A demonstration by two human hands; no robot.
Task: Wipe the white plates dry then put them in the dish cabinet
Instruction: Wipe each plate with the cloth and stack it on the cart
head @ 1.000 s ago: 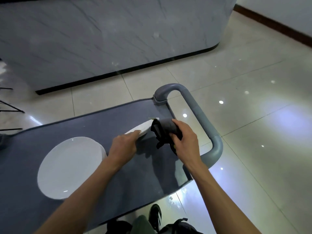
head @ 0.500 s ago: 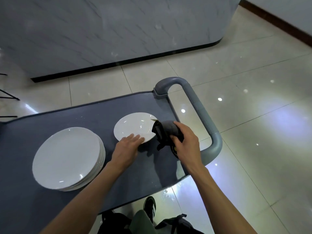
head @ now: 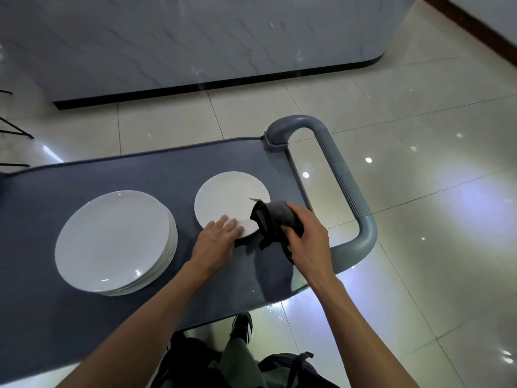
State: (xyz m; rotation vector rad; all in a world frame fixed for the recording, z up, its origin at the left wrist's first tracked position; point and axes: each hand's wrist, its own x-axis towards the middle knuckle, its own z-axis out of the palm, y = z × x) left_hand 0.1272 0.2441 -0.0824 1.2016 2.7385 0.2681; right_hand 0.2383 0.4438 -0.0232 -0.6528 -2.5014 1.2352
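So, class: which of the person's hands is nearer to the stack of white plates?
Left. The left hand rests on the single plate beside the stack; the right hand, holding the cloth, is farther off.

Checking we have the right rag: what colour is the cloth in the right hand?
Dark grey to black cloth, seen in the head view.

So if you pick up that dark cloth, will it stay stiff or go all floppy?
Probably floppy: the dark cloth bunches in the right hand, with loose ends drooping beneath. It likely weighs little, since curled fingers alone hold it. It shouldn't roll or break.
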